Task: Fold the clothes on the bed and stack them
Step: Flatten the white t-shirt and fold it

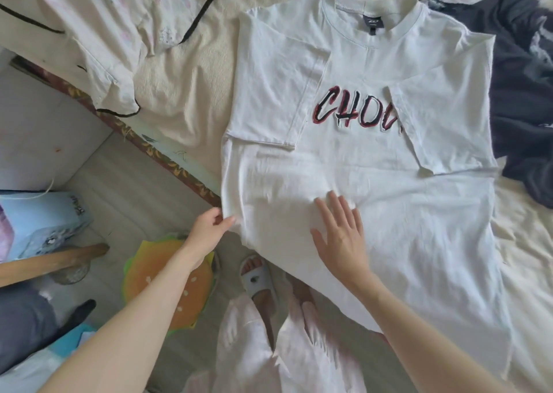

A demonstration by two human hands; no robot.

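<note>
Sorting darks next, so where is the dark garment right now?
The dark garment lies crumpled at the head view's right edge, on the bed beside the white T-shirt.

- The T-shirt (359, 183) is white, with black lettering edged in red across its chest and a small dark label inside the collar.
- The bed sheet (185, 93) is cream.
- A dark navy garment (520, 93) carries pale grey marks.
- A pale garment (98, 33) shows faint pink print and black trim.
- The bed edge (158, 153) has a dark red band with a yellow leaf pattern.
- The burger-shaped cushion (170, 285) is orange with white seeds and a green and yellow rim.
- The slipper (258, 282) is pale blue.
- The floor (125, 189) is light grey wood grain.
</note>
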